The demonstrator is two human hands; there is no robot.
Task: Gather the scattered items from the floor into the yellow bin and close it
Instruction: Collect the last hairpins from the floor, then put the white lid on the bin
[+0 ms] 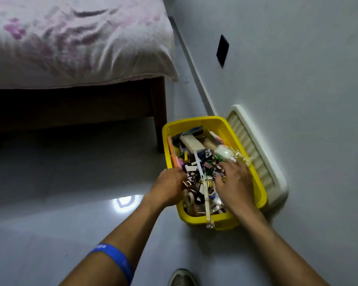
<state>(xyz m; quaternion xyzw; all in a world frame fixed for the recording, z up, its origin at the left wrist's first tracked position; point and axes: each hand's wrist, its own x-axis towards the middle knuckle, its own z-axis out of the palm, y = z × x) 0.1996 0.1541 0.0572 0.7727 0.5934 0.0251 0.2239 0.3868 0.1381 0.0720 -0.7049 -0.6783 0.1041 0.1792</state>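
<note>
The yellow plastic bin [213, 122] sits on the floor by the wall, heaped with clutter. My left hand [170, 186] curls into the pile; my right hand [236, 182] presses flat, fingers spread. The long white stick [207, 203] overhanging the near rim could block the cream ribbed lid [258, 153]. My blue wristband's [114, 256] print is unreadable.

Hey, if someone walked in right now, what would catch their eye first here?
The bright yellow bin on the floor by the wall, heaped with small clutter, with the left hand and right hand both reaching into it. Next, its cream lid propped against the wall behind it, and the bed at upper left.
</note>
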